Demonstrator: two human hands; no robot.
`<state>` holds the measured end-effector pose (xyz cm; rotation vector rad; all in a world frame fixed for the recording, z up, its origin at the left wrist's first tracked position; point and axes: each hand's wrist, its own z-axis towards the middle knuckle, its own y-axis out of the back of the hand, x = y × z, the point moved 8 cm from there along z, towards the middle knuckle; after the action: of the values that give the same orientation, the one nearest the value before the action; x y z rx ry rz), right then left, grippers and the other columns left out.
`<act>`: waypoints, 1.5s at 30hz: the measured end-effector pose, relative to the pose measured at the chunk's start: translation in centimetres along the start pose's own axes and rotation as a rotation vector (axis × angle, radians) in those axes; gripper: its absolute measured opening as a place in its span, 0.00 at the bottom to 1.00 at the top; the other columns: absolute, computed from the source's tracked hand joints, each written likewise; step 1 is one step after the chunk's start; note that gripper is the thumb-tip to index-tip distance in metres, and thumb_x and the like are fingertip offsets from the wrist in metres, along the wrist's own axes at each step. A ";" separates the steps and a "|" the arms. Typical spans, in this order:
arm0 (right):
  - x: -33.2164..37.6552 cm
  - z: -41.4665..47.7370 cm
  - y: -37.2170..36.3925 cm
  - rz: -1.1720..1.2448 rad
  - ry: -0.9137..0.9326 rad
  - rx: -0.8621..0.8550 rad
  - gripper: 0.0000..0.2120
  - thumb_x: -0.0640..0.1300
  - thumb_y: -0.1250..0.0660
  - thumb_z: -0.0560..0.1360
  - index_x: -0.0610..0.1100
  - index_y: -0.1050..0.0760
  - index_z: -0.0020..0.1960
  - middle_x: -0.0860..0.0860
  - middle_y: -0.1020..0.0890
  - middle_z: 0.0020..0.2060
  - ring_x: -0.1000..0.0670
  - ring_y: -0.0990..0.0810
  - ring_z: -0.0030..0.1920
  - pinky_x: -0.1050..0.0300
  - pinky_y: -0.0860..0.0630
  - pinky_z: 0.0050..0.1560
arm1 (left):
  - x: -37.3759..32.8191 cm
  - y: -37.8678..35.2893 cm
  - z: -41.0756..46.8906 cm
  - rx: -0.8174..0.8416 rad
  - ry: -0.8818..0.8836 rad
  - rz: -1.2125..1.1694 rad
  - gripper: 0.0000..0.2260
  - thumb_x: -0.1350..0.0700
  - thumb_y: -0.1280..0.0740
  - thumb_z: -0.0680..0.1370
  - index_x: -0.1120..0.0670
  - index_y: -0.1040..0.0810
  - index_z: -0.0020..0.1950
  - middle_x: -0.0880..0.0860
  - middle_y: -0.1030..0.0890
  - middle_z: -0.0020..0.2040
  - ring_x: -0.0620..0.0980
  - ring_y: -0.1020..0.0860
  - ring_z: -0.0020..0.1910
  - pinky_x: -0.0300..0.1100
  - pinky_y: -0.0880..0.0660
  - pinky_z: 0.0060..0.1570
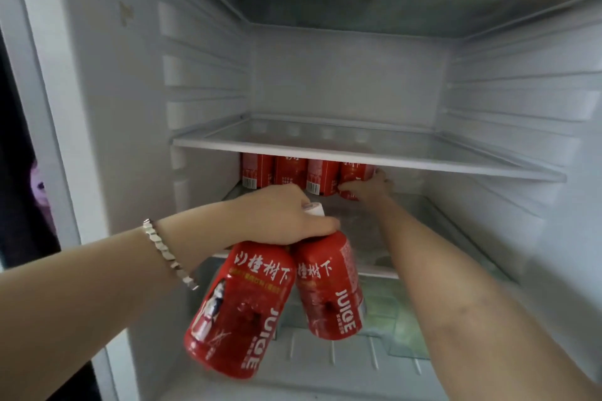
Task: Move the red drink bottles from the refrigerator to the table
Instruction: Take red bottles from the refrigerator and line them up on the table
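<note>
I look into an open refrigerator. My left hand grips two red juice bottles by their necks: one bottle hangs on the left, the other on the right, both in front of the lower shelf. Several more red bottles stand in a row at the back under the glass shelf. My right hand reaches deep inside, its fingers curled round the rightmost red bottle of that row.
The middle glass shelf holds nothing. A clear drawer with something greenish sits below the bottles. The fridge side walls have ribbed shelf rails. A silver bracelet is on my left wrist.
</note>
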<state>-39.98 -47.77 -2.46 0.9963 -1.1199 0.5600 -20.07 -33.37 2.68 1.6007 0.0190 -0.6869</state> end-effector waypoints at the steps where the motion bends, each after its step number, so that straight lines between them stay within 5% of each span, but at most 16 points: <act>1: -0.3 0.4 0.0 -0.043 -0.019 0.001 0.46 0.46 0.22 0.62 0.40 0.43 0.72 0.40 0.37 0.69 0.40 0.36 0.70 0.47 0.35 0.70 | -0.1 0.0 0.1 0.003 -0.006 0.000 0.20 0.36 0.36 0.73 0.52 0.23 0.34 0.50 0.19 0.34 0.48 0.20 0.35 0.40 0.26 0.36; 3: -0.4 0.8 0.0 -0.031 -0.020 -0.009 0.46 0.48 0.21 0.61 0.39 0.41 0.71 0.40 0.37 0.69 0.41 0.34 0.69 0.45 0.34 0.70 | -0.2 -0.2 0.1 0.004 -0.016 0.005 0.21 0.36 0.37 0.73 0.53 0.23 0.36 0.51 0.19 0.34 0.48 0.20 0.36 0.41 0.24 0.39; 7: 1.2 0.6 -0.4 0.180 0.089 0.022 0.29 0.39 0.22 0.65 0.40 0.30 0.62 0.42 0.24 0.61 0.44 0.25 0.63 0.50 0.29 0.65 | 0.3 -0.2 0.3 -0.010 -0.015 -0.011 0.21 0.35 0.36 0.72 0.53 0.23 0.36 0.52 0.20 0.34 0.47 0.21 0.34 0.42 0.23 0.40; 11: 2.3 -0.5 -0.3 0.099 0.145 -0.030 0.25 0.41 0.23 0.66 0.38 0.25 0.60 0.43 0.20 0.58 0.47 0.21 0.59 0.59 0.27 0.57 | 0.5 0.0 0.4 -0.017 -0.035 -0.008 0.21 0.36 0.37 0.72 0.54 0.22 0.38 0.54 0.17 0.37 0.46 0.22 0.33 0.42 0.23 0.40; 17: 1.3 -5.5 1.3 0.004 0.197 -0.045 0.36 0.49 0.21 0.58 0.45 0.30 0.62 0.52 0.21 0.53 0.52 0.22 0.55 0.54 0.25 0.57 | 0.5 -0.2 0.2 -0.015 -0.079 0.013 0.21 0.36 0.36 0.72 0.53 0.23 0.35 0.53 0.17 0.37 0.46 0.21 0.33 0.43 0.22 0.41; 23: 0.4 -11.6 5.3 0.045 0.198 -0.119 0.37 0.48 0.22 0.58 0.46 0.32 0.64 0.51 0.21 0.52 0.50 0.20 0.51 0.56 0.25 0.50 | 0.0 -0.2 -0.3 -0.064 -0.107 0.034 0.25 0.36 0.37 0.73 0.59 0.20 0.46 0.55 0.16 0.42 0.50 0.18 0.40 0.46 0.22 0.44; 27: 0.1 -15.0 7.0 0.103 0.163 -0.198 0.36 0.45 0.22 0.60 0.46 0.35 0.63 0.51 0.23 0.51 0.49 0.23 0.52 0.53 0.26 0.55 | 0.5 -0.5 -1.2 -0.073 -0.090 0.078 0.24 0.35 0.38 0.73 0.56 0.20 0.43 0.52 0.18 0.37 0.49 0.19 0.38 0.44 0.22 0.43; 30: 0.0 -17.1 8.1 0.134 0.165 -0.243 0.33 0.44 0.23 0.61 0.47 0.34 0.62 0.53 0.24 0.47 0.50 0.23 0.49 0.56 0.28 0.50 | 0.9 -0.7 -1.8 -0.061 -0.072 0.122 0.23 0.33 0.39 0.72 0.54 0.21 0.42 0.51 0.19 0.37 0.48 0.20 0.38 0.46 0.20 0.45; 38: 2.5 -22.6 8.4 -0.226 0.543 -0.261 0.35 0.48 0.22 0.58 0.54 0.32 0.63 0.53 0.26 0.52 0.50 0.24 0.47 0.58 0.31 0.44 | 1.8 0.5 -5.7 -0.147 0.012 0.260 0.22 0.31 0.40 0.71 0.50 0.23 0.40 0.48 0.21 0.37 0.47 0.21 0.37 0.43 0.22 0.42; 45: 3.8 -25.6 3.0 -0.523 0.834 0.074 0.38 0.52 0.24 0.60 0.53 0.33 0.68 0.50 0.26 0.57 0.45 0.23 0.54 0.54 0.26 0.48 | 3.7 -0.1 -12.4 -0.258 0.246 0.373 0.20 0.31 0.41 0.72 0.48 0.27 0.39 0.47 0.24 0.38 0.49 0.24 0.38 0.40 0.28 0.38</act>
<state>-28.81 -24.34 -0.29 0.9304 -0.0884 0.5101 -11.98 -23.48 0.79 1.3805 -0.0108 -0.1871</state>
